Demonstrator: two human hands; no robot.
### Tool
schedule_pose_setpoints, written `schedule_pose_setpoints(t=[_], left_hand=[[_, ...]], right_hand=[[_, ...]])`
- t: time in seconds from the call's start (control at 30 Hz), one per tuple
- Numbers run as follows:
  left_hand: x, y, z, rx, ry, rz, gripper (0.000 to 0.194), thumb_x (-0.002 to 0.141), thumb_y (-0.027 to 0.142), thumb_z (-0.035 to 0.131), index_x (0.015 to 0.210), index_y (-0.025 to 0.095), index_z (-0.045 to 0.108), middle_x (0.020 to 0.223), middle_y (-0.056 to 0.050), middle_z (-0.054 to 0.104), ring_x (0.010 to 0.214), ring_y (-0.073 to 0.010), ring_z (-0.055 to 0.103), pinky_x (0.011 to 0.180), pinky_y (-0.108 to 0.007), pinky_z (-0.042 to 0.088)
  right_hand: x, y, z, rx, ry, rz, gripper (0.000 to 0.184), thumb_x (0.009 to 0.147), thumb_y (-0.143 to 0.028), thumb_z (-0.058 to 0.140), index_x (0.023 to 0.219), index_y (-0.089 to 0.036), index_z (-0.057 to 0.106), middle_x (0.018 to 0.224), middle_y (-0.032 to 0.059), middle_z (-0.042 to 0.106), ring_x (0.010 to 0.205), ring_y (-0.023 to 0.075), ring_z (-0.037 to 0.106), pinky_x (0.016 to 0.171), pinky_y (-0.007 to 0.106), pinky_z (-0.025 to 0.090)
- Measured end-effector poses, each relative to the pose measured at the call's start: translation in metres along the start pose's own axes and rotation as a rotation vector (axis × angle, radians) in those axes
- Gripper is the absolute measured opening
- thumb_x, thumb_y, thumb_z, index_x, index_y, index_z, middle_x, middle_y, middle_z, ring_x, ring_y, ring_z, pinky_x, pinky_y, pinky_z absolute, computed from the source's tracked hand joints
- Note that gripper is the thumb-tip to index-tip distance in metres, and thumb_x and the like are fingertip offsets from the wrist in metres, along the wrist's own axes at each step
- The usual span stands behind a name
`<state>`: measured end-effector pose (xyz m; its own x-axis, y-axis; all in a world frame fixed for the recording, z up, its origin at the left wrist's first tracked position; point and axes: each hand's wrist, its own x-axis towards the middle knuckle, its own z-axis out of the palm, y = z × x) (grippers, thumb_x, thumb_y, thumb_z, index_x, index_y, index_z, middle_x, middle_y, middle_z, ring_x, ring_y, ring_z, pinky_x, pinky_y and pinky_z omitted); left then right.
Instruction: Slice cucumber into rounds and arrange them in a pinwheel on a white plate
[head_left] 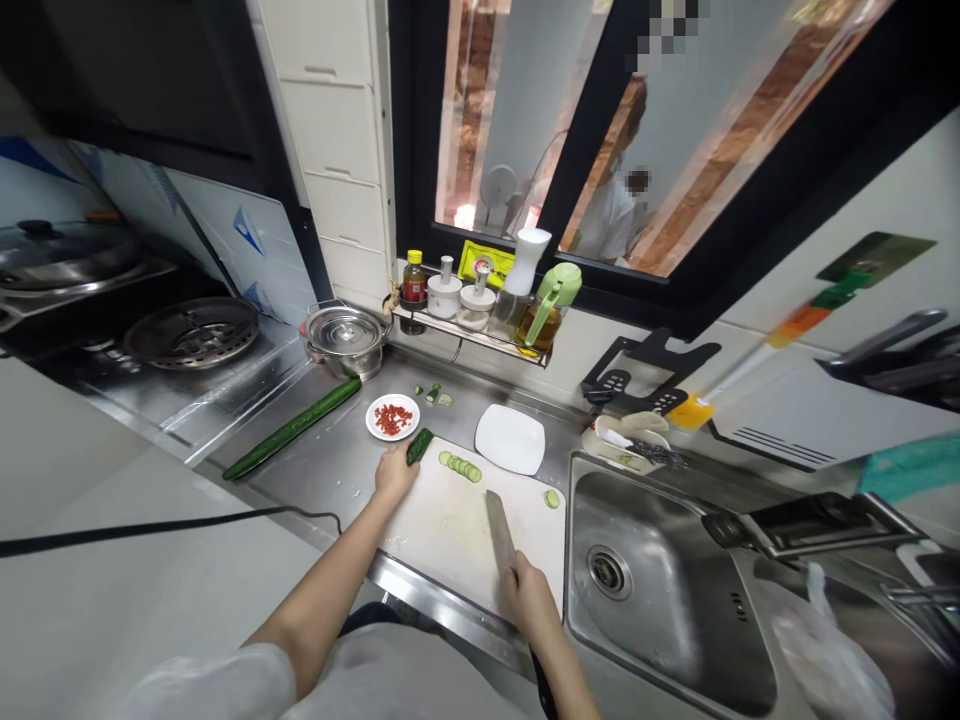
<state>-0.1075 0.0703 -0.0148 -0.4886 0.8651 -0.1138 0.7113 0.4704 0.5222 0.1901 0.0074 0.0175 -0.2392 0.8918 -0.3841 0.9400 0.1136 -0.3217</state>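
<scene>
My left hand point(395, 473) is closed around a short piece of cucumber point(420, 446) at the left rim of the white cutting board point(442, 540). Fingers wrapped round its handle, my right hand point(529, 590) holds a kitchen knife point(500, 528), its blade over the board's right half. An overlapping row of cucumber slices point(460, 466) lies near the board's far edge. A few more slices point(552, 499) sit at the far right corner. Behind the board are a white plate point(510, 440) and a small plate of chopped red pieces point(394, 417).
A long whole cucumber point(292, 428) lies on the steel counter at left, beside a lidded pot point(345, 340). Cucumber scraps point(435, 393) rest behind the small plate. At right is a sink point(645, 560). A seasoning rack point(472, 335) hangs under the window. A black cable point(187, 522) crosses from the left.
</scene>
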Motion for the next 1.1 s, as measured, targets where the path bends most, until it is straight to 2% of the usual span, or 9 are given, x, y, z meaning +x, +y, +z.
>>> schedule_pose_setpoints(t=[0.13,0.37,0.47,0.6,0.67,0.73,0.87,0.97,1.1], left_hand=[[0.019,0.006,0.006,0.045,-0.025,-0.040,0.055,0.075,0.027,0.060,0.130,0.024,0.052,0.120,-0.012,0.059,0.108,-0.0266,0.057,0.086,-0.033,0.044],[0.018,0.006,0.005,0.056,-0.048,-0.027,0.060,0.075,0.035,0.063,0.132,0.024,0.048,0.123,-0.014,0.055,0.114,-0.0288,0.052,0.091,-0.038,0.041],[0.013,0.007,-0.001,0.038,0.018,-0.016,0.064,0.072,0.043,0.066,0.131,0.024,0.050,0.123,-0.014,0.054,0.117,-0.0311,0.049,0.093,-0.041,0.040],[0.001,0.013,-0.006,-0.154,0.129,0.127,0.043,0.080,0.043,0.059,0.116,0.021,0.062,0.115,-0.013,0.061,0.111,-0.0277,0.053,0.093,-0.041,0.042],[-0.006,0.019,-0.005,-0.347,-0.026,0.220,0.037,0.083,0.044,0.054,0.106,0.018,0.066,0.104,-0.010,0.066,0.097,-0.0225,0.060,0.088,-0.036,0.045],[-0.014,0.025,-0.002,-0.528,-0.304,0.284,0.038,0.084,0.047,0.053,0.100,0.015,0.067,0.097,-0.008,0.069,0.088,-0.0185,0.062,0.083,-0.031,0.048],[-0.026,0.034,0.004,-0.684,-0.729,0.274,0.047,0.069,0.047,0.070,0.100,0.011,0.067,0.091,-0.008,0.071,0.083,-0.0168,0.064,0.080,-0.028,0.049],[-0.032,0.037,0.005,-0.671,-0.832,0.262,0.049,0.059,0.045,0.078,0.093,0.010,0.068,0.080,-0.007,0.071,0.076,-0.0160,0.064,0.078,-0.028,0.049],[-0.038,0.036,0.005,-0.576,-0.804,0.325,0.039,0.059,0.038,0.077,0.088,0.013,0.070,0.074,-0.004,0.069,0.072,-0.0151,0.063,0.073,-0.027,0.048]], right_hand=[[0.002,-0.001,-0.004,-0.014,-0.008,0.010,0.021,0.090,-0.016,0.033,0.092,-0.020,0.053,0.084,0.0072,0.069,0.081,0.0178,0.063,0.060,0.022,0.033],[0.005,-0.006,-0.010,-0.081,-0.002,-0.007,0.021,0.091,-0.016,0.035,0.096,-0.020,0.055,0.086,0.0067,0.069,0.079,0.0173,0.064,0.060,0.022,0.031],[0.004,-0.013,-0.014,-0.167,-0.012,-0.017,0.023,0.093,-0.019,0.035,0.103,-0.021,0.057,0.086,0.0061,0.069,0.079,0.0175,0.064,0.060,0.023,0.032],[0.003,-0.025,-0.022,-0.322,0.010,-0.070,0.037,0.095,-0.019,0.032,0.126,-0.025,0.051,0.099,0.0070,0.065,0.082,0.0157,0.063,0.066,0.024,0.036],[0.003,-0.028,-0.028,-0.403,0.045,-0.116,0.043,0.094,-0.016,0.034,0.134,-0.026,0.046,0.105,0.0086,0.063,0.086,0.0164,0.061,0.071,0.025,0.037],[0.002,-0.028,-0.032,-0.441,0.101,-0.154,0.046,0.094,-0.016,0.036,0.136,-0.028,0.045,0.112,0.0101,0.059,0.091,0.0181,0.058,0.077,0.028,0.037],[-0.002,-0.023,-0.035,-0.465,0.164,-0.191,0.045,0.095,-0.018,0.035,0.138,-0.029,0.045,0.120,0.0102,0.056,0.093,0.0200,0.054,0.080,0.031,0.035],[-0.007,-0.020,-0.033,-0.471,0.172,-0.203,0.045,0.096,-0.019,0.033,0.138,-0.029,0.045,0.120,0.0097,0.055,0.091,0.0196,0.052,0.079,0.031,0.034],[-0.013,-0.018,-0.027,-0.461,0.156,-0.206,0.044,0.095,-0.020,0.036,0.137,-0.029,0.046,0.119,0.0102,0.055,0.091,0.0184,0.051,0.080,0.030,0.033]])
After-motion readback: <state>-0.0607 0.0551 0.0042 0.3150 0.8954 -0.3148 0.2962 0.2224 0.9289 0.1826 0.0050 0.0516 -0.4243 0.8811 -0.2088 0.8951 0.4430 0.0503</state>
